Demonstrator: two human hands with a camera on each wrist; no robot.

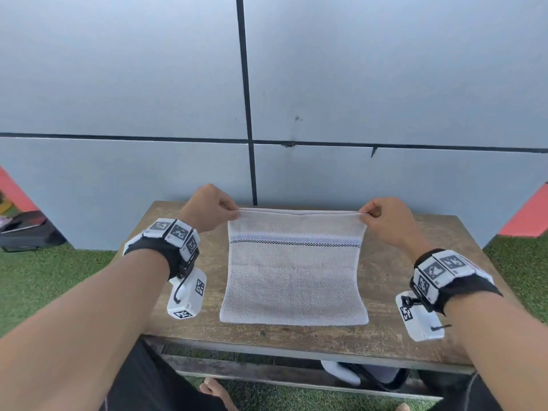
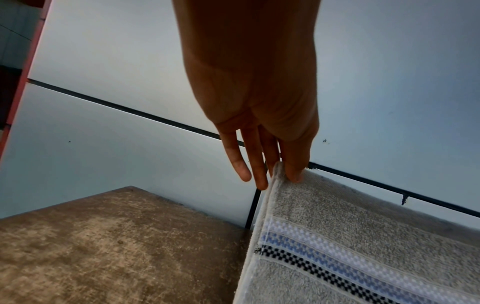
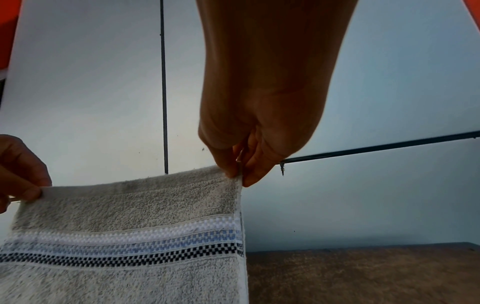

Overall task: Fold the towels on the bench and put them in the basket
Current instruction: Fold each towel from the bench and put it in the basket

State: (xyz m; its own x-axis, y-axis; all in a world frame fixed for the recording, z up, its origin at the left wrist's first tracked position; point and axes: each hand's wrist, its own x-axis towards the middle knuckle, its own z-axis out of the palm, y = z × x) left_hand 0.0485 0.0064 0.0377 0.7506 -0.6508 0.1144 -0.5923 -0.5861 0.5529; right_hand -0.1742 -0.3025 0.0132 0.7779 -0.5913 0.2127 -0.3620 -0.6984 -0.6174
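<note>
A pale grey towel with a white, blue and black checked stripe lies spread on the wooden bench. Its far edge is lifted off the wood. My left hand pinches the far left corner between thumb and fingers; in the left wrist view that corner sits under the thumb of the left hand. My right hand pinches the far right corner, seen close in the right wrist view on the towel. The near edge rests flat on the bench. No basket is in view.
A grey panelled wall stands right behind the bench. Green turf surrounds it. A dark object sits on the ground at far left. White and black things lie under the bench, beside my bare feet.
</note>
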